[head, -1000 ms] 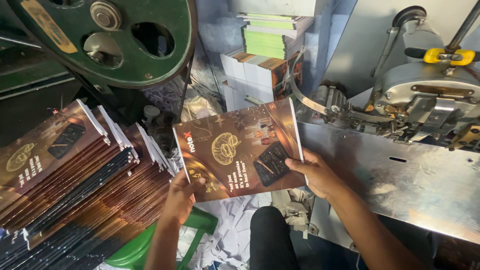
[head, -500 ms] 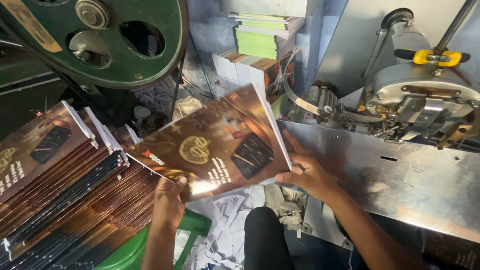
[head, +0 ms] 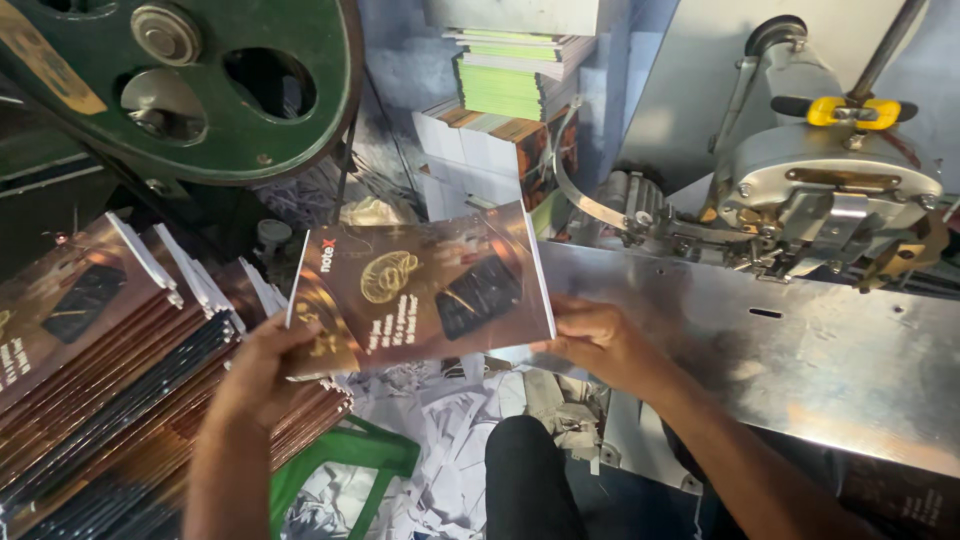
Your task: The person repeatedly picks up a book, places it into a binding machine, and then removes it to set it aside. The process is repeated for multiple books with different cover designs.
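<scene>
I hold a glossy brown notebook (head: pixel 420 288) with a gold emblem on its cover flat in front of me, between both hands. My left hand (head: pixel 262 368) grips its left edge, just above a slanted stack of like brown notebooks (head: pixel 110 390). My right hand (head: pixel 600 345) grips its right lower edge, beside the metal machine table (head: pixel 800 350).
A large green flywheel (head: pixel 200 80) hangs at the upper left. A stitching machine head (head: pixel 830 190) sits on the metal table at right. Stacks of green-edged and white books (head: pixel 510 100) stand behind. A green crate (head: pixel 345 465) and paper scraps (head: pixel 440 450) lie below, near my dark-clad knee (head: pixel 530 480).
The notebook was swung from a tilted pose to lying flatter and lower, shifting slightly left toward the stack. Both hands stayed on it.
</scene>
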